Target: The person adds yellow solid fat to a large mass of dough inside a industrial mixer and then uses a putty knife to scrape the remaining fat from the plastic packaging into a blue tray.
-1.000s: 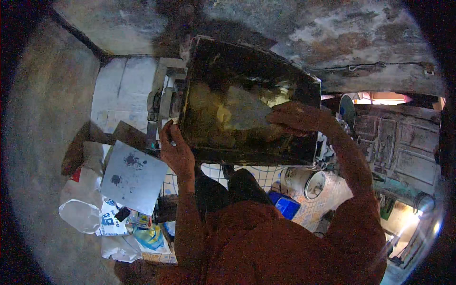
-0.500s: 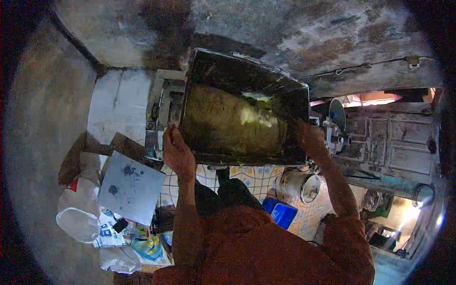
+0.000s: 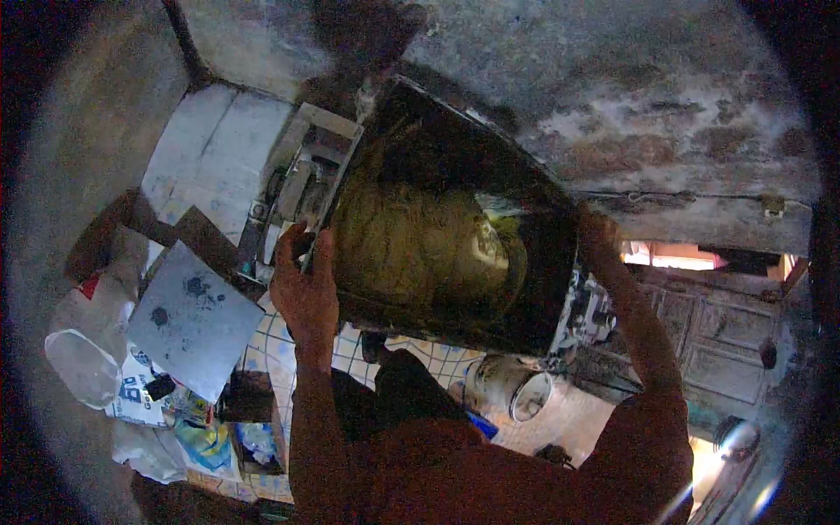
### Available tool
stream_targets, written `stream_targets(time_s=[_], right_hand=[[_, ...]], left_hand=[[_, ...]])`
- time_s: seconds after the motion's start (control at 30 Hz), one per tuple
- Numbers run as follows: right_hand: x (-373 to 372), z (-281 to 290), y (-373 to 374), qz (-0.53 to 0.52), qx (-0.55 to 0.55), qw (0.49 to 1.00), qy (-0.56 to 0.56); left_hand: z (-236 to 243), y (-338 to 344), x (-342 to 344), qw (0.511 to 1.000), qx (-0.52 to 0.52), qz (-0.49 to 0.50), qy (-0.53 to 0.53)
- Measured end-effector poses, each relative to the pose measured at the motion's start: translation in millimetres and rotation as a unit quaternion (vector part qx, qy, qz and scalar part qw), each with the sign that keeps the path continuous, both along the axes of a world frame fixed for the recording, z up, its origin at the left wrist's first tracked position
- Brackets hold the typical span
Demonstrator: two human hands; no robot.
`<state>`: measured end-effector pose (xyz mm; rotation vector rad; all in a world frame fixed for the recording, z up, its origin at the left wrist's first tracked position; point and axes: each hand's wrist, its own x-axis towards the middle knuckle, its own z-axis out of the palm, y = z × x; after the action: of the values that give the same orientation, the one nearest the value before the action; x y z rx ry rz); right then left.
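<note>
A large dark rectangular tub (image 3: 464, 114), part of a machine, fills the middle in front of me. In it lies a brownish-yellow mass (image 3: 407, 241), with a shiny pale patch on its right side. At the tub's left edge is my left hand (image 3: 304, 297), its thumb and fingers apart and nothing visible held in them. My right hand (image 3: 601, 234) is at the tub's right rim, toward the far corner. Its fingers are dark and partly hidden, so their grip does not show.
Metal machine parts (image 3: 586, 315) jut out on the right. Below stands a round whitish bucket (image 3: 507, 389) on the tiled floor. To the left are a grey stained board (image 3: 194, 319), a whitish sack (image 3: 83, 363) and plastic bags (image 3: 206, 442). Rough walls close in behind.
The view has turned, so the tub looks slanted. My left hand's fingers are spread wider beside the left edge. My right hand has moved farther up the right rim.
</note>
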<state>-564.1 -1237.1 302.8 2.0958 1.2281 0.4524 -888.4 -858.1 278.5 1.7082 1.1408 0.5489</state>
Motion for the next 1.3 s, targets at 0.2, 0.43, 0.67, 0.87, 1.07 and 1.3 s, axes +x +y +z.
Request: stream_targets(time_s=[0.2, 0.43, 0.67, 0.87, 1.07, 1.3], right_hand=[[35.9, -94.0, 43.4, -0.177, 0.017, 0.965, 0.190], [-25.1, 3.7, 115.3, -0.142, -0.017, 0.959, 0.244], [10.4, -52.7, 102.4, -0.071, 0.029, 0.980, 0.181], [-45.8, 15.5, 253.3, -0.125, -0.038, 0.970, 0.206], [-10.6, -35.0, 247.1, 0.029, 0.041, 0.979, 0.196], [-55.9, 4.2, 327.5, -0.114, -0.037, 0.963, 0.240]], left_hand=[[-28.6, -9.2, 2.8, 0.995, 0.042, 0.057, -0.068], [-23.0, 1.2, -7.5, 0.994, 0.064, 0.071, -0.057], [-11.9, -14.1, 12.5, 0.992, -0.015, 0.062, -0.113], [-21.7, -2.2, -5.2, 0.993, 0.043, 0.079, -0.072], [-10.0, -9.1, 7.0, 0.996, 0.044, 0.046, -0.063], [-16.5, -0.2, -2.0, 0.995, -0.017, 0.067, -0.066]])
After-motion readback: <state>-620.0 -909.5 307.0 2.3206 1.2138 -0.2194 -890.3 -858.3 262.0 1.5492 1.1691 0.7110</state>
